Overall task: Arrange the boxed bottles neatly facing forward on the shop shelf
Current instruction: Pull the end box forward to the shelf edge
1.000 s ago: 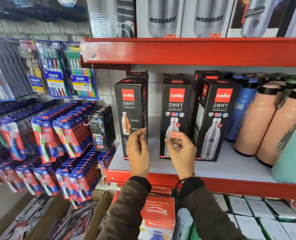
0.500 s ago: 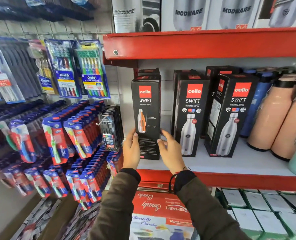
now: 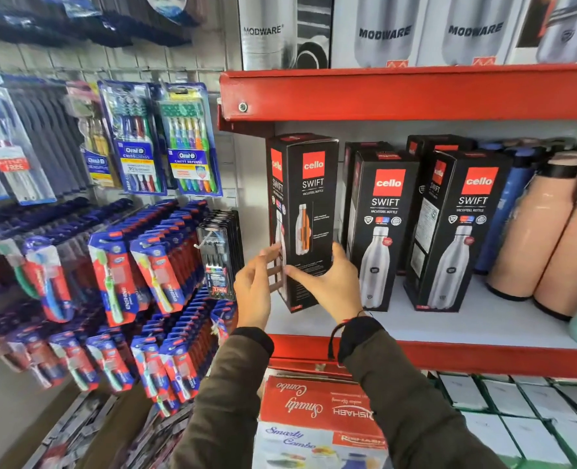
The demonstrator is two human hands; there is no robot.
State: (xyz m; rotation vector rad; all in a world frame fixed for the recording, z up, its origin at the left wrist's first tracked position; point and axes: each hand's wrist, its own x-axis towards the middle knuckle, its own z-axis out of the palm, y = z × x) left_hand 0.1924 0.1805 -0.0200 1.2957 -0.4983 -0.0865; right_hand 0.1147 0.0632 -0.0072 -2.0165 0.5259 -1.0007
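Note:
Three black Cello Swift bottle boxes stand in the front row on the white shelf (image 3: 449,323) with its red front edge. The leftmost box (image 3: 309,194) is turned at an angle, showing two faces, and seems tipped up at its base. My right hand (image 3: 327,282) grips its lower front and right side. My left hand (image 3: 258,286) is at its lower left face with fingers spread, touching or nearly touching it. The middle box (image 3: 381,231) and the right box (image 3: 462,231) face forward. More black boxes stand behind them.
Peach and blue loose bottles (image 3: 530,231) crowd the shelf's right end. Toothbrush packs (image 3: 158,140) hang on the wall panel to the left. Modware boxes (image 3: 415,28) fill the upper shelf. Cartons (image 3: 314,418) and white boxes sit below.
The leftmost box has been rotated and lifted, so a side face now shows beside the front. My right hand has wrapped further round it; the view moved closer.

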